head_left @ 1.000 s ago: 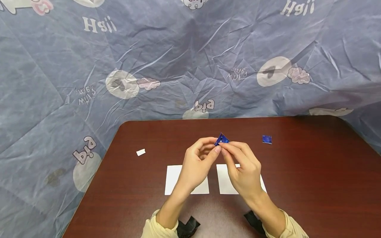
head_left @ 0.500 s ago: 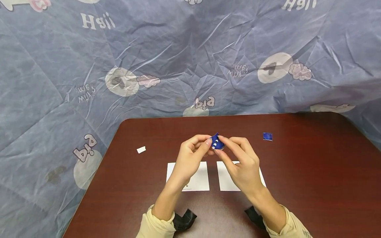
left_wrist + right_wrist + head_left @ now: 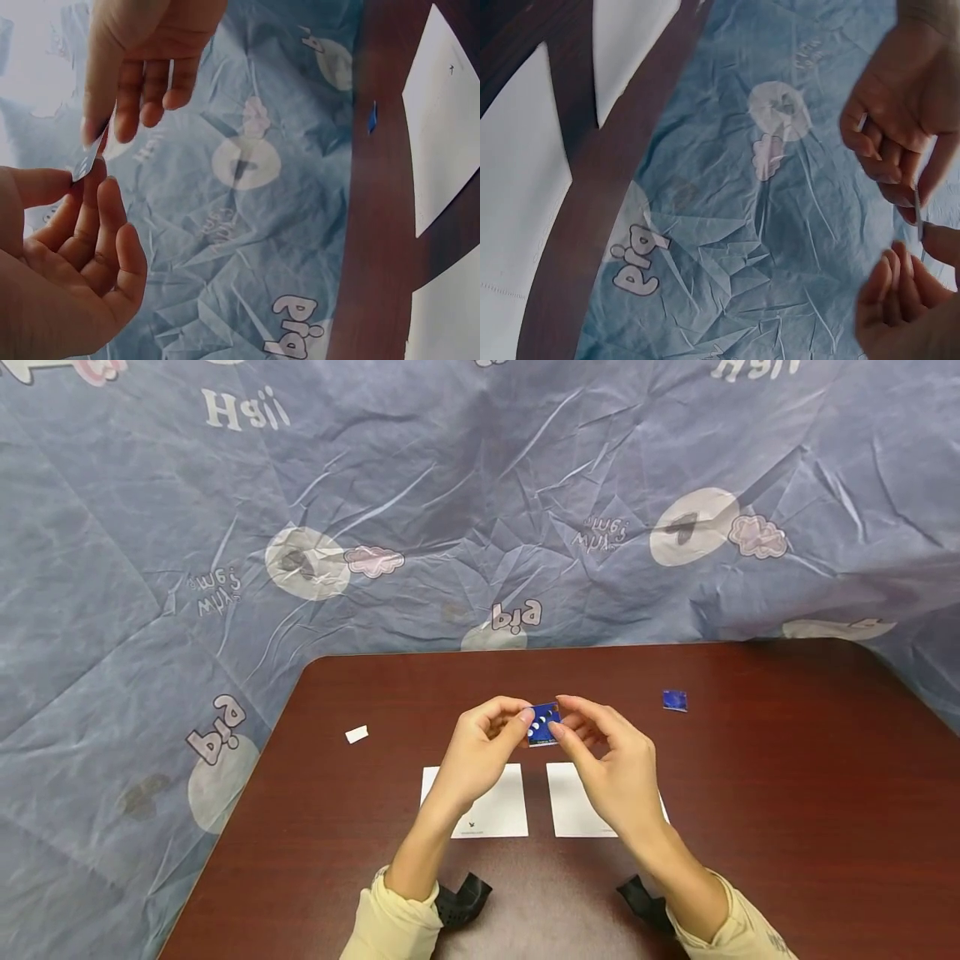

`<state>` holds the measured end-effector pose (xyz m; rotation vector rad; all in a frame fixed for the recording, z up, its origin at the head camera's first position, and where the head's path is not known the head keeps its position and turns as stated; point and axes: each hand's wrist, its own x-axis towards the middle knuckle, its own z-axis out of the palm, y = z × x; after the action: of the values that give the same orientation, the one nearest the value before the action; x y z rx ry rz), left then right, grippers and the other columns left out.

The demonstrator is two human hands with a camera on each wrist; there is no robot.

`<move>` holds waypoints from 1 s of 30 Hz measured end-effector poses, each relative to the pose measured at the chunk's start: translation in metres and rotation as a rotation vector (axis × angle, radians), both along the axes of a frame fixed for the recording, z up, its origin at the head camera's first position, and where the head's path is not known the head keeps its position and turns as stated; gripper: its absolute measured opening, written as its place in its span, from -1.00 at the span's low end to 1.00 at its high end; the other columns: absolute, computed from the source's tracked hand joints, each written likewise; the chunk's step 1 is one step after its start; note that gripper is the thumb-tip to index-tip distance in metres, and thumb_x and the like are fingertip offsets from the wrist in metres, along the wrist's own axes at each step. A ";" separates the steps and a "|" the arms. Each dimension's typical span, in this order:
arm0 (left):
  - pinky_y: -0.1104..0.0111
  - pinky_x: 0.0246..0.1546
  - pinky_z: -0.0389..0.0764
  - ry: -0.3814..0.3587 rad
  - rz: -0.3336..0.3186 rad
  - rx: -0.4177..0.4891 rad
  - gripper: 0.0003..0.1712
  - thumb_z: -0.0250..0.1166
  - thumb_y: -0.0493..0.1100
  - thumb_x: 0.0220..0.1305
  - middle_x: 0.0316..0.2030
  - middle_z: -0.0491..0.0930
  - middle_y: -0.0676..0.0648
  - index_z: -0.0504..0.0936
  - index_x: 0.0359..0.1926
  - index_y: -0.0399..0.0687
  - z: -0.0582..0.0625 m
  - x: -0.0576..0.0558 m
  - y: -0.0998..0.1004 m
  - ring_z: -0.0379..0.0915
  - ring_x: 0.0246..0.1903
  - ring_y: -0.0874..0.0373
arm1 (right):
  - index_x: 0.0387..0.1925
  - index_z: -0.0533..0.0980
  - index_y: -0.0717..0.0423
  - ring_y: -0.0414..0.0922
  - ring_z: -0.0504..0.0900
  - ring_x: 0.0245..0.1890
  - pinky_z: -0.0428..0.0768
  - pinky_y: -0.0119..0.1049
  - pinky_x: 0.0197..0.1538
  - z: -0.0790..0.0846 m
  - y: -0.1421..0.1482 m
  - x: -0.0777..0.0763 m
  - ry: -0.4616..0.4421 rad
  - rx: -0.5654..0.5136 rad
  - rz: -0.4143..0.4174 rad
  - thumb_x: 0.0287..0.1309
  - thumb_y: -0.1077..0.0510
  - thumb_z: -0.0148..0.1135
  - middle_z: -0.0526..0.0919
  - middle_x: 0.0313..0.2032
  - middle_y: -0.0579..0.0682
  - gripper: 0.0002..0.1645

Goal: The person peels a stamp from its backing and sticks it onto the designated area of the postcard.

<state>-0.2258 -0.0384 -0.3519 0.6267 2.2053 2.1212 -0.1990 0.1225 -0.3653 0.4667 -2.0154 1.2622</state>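
Note:
A small blue square, thin and printed with white moon shapes, is held up above the table. My left hand pinches its left edge, thumb on the printed face. On the other side, my right hand has its thumb on the lower right of the face and its index finger at the top right corner. Seen in the left wrist view, the thin square is nearly edge-on between both hands. Beyond my hands, two white sheets lie side by side, the left sheet and the right sheet, partly hidden by my wrists.
Another blue square lies at the back right of the brown table. At the left is a small white piece. Black straps are at my wrists. A blue patterned cloth hangs behind the table.
The blue square was tilted to a corner-up pose, then curved between my fingers; now it is flatter and faces me. Both hands shifted slightly left, and my right fingers changed their hold.

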 end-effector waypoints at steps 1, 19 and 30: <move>0.40 -0.33 0.52 0.002 -0.010 -0.003 -0.81 0.16 -0.28 0.36 -0.41 0.61 -0.14 0.59 -0.15 -0.35 -0.001 -0.001 0.000 0.53 -0.39 -0.04 | -0.14 0.62 0.27 -0.21 0.58 -0.48 0.53 -0.52 -0.39 0.001 0.001 0.000 -0.064 -0.022 0.021 -0.01 0.41 0.38 0.65 -0.42 0.00 -0.68; 0.28 -0.25 0.57 -0.105 -0.163 0.078 -0.75 0.13 -0.27 0.37 -0.42 0.61 0.03 0.50 -0.03 -0.37 -0.008 -0.014 -0.003 0.48 -0.42 0.21 | -0.33 0.61 0.02 -0.23 0.56 -0.46 0.52 -0.44 -0.35 0.010 0.017 -0.005 -0.787 -0.600 0.590 0.28 0.34 0.13 0.65 -0.40 -0.10 -0.80; -0.01 -0.17 0.56 -0.079 -0.141 0.106 -0.78 0.17 -0.31 0.34 -0.42 0.61 0.03 0.50 -0.06 -0.39 -0.012 -0.014 -0.001 0.51 -0.41 0.24 | -0.31 0.63 0.09 -0.19 0.57 -0.32 0.50 -0.39 -0.23 0.010 0.022 -0.008 -0.945 -0.816 0.836 0.34 0.26 0.09 0.64 -0.30 -0.07 -0.81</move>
<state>-0.2400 -0.0390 -0.3641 0.6691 1.9582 2.1622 -0.2068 0.1445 -0.3557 0.3158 -1.6970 3.0856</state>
